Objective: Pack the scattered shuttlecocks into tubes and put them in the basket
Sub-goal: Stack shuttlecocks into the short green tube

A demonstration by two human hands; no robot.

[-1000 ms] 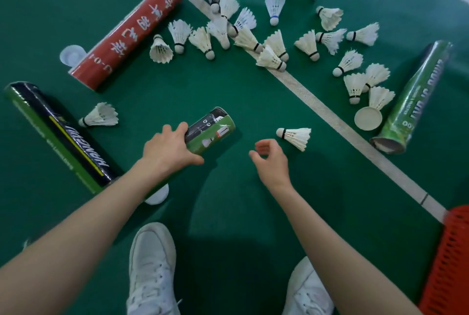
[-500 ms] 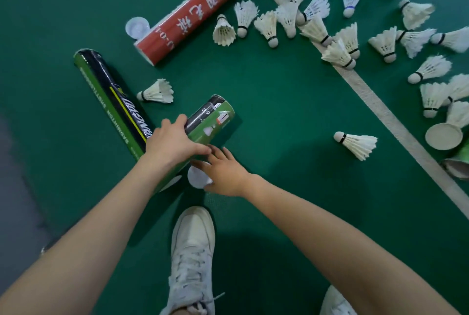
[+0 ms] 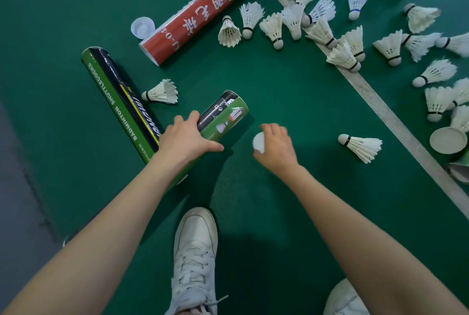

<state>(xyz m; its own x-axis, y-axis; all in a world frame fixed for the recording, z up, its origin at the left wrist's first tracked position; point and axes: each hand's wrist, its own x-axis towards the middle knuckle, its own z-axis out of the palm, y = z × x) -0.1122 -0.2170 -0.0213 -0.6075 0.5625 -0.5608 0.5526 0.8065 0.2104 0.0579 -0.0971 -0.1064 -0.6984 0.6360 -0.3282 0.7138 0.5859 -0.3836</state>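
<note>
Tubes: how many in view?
4: red tube top centre; black-green tube at left; green tube gripped by left hand; open tube cut off at right edge. More may lie outside the frame.

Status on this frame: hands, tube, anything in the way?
Left hand grips green tube on floor. Right hand holds white cap. Shuttlecocks scattered, unpacked. Nothing between cap and tube.

floor: green court mat (image 3: 291, 91) | white boundary line (image 3: 380, 106) | grey strip (image 3: 15, 187) left
</note>
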